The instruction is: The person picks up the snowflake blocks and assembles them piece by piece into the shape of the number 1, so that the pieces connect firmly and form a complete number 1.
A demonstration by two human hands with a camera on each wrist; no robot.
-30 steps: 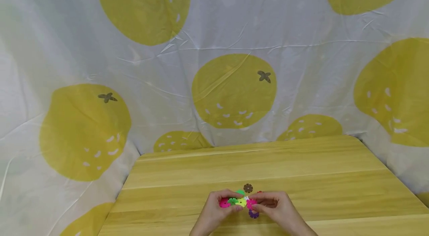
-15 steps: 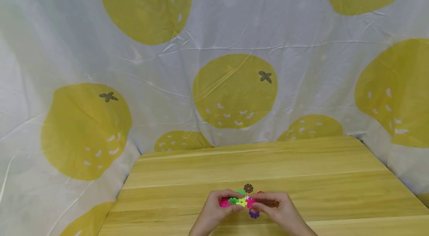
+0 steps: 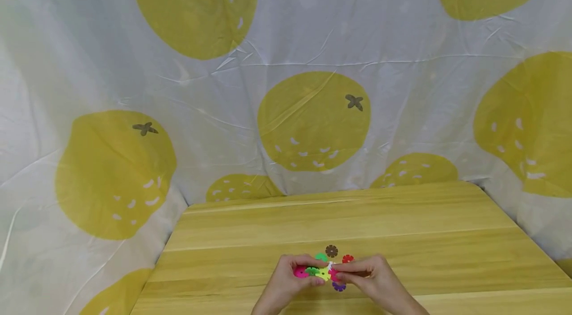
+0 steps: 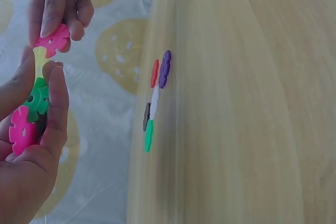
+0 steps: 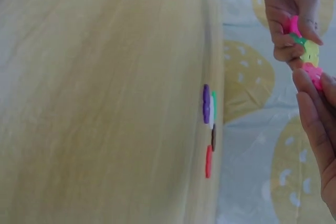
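My left hand grips a short chain of slotted snowflake discs between thumb and fingers. In the left wrist view the chain runs from a pink disc through a green disc to a yellow disc. At the yellow end, a second pink disc is pinched by my right hand; its edge meets the yellow one. Both hands are raised over the table, fingertips close together. Fingers cover parts of the yellow disc and of the second pink disc.
Loose discs lie on the wooden table around and beneath the hands: brown, red, bright green, white and purple. A lemon-print cloth hangs behind the table.
The right hand has shifted and turned slightly, covering more of the second pink disc and uncovering the red disc behind it. The left hand stays almost still with the chain.
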